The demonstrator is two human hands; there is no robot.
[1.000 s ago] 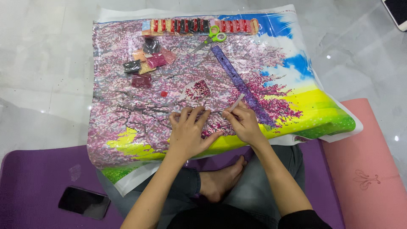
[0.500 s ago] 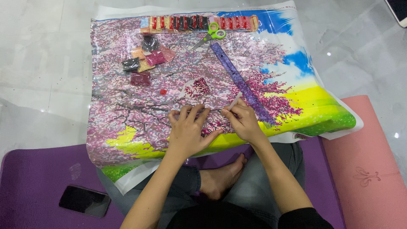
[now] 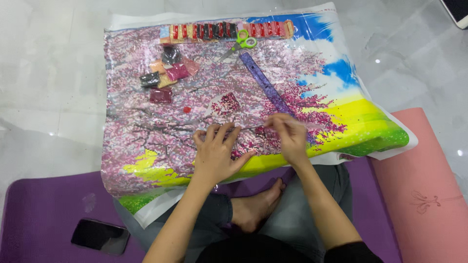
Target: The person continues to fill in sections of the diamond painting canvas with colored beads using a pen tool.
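Compared with half a second ago, little changed: canvas (image 3: 146, 146) in the same place across the lap and floor, left hand (image 3: 217, 153) still flat with fingers spread, right hand (image 3: 288, 137) shifted slightly, fingers now pinched closer together just above the picture. Largest first: diamond-painting canvas of a pink blossom tree, long axis running left to right, near edge draped over the knees, far edge on the pale floor. Beneath, purple mat (image 3: 39, 214) and pink mat (image 3: 429, 195) to the right. On the canvas, purple ruler (image 3: 265, 83) lying diagonally, far end toward the scissors, near end toward the right hand. Row of small red and dark packets (image 3: 224, 30) along the far edge; green-handled scissors (image 3: 239, 45) just beside it; loose bead bags (image 3: 165, 75) to the far left. Dark phone (image 3: 100, 236) on the purple mat. Left grip open, palm pressing the canvas, holding nothing. Right grip nearly closed, fingertips pinched; blurred, so what is held cannot be told.
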